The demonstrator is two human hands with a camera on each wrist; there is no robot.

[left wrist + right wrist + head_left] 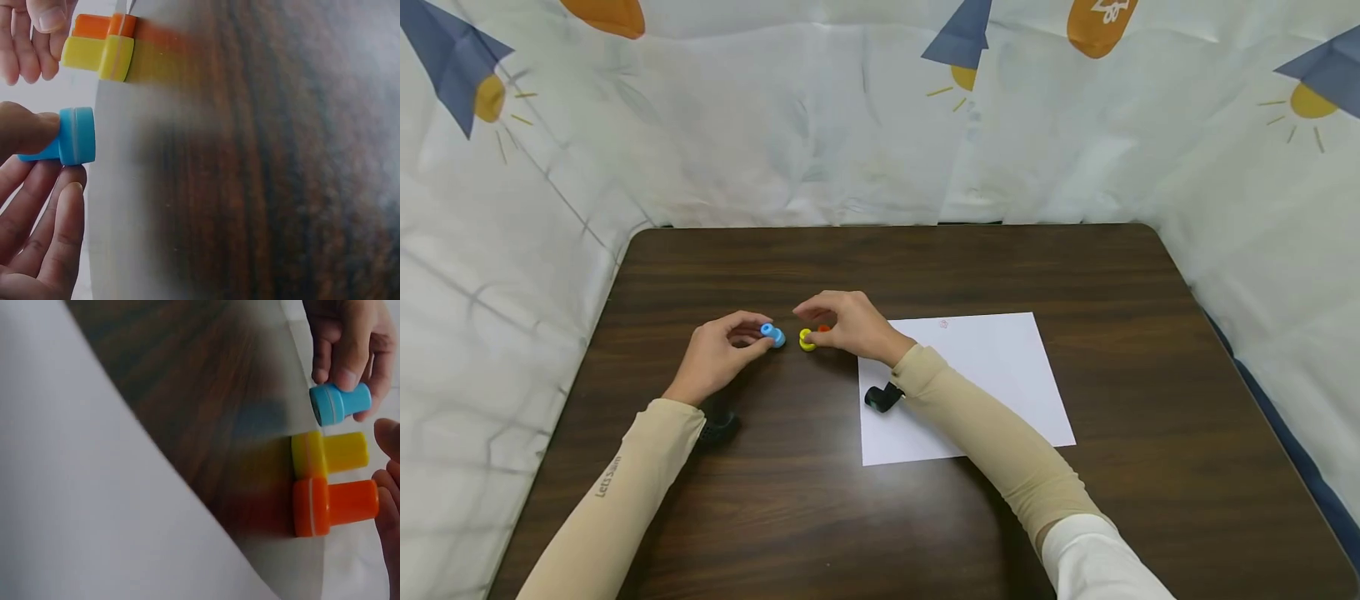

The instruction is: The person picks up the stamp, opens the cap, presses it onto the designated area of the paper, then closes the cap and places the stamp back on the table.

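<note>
My left hand [718, 354] pinches a light blue toy stamp [772, 335] between thumb and fingers. In the left wrist view that stamp [78, 136] has its wide capped end facing the table. A yellow stamp [340, 453] and an orange stamp [350, 503] stand upright side by side on the table, wide ends down. Right beside them is my right hand [853, 325], thumb and fingers spread apart, its thumb close to the yellow stamp's top. In the head view this hand partly hides the orange stamp [824, 328].
A white sheet of paper [977, 375] lies right of the stamps, partly under my right forearm. It bears a small red mark [943, 324] near its far edge. The dark wooden table [775, 517] is enclosed by a white patterned curtain [737, 125].
</note>
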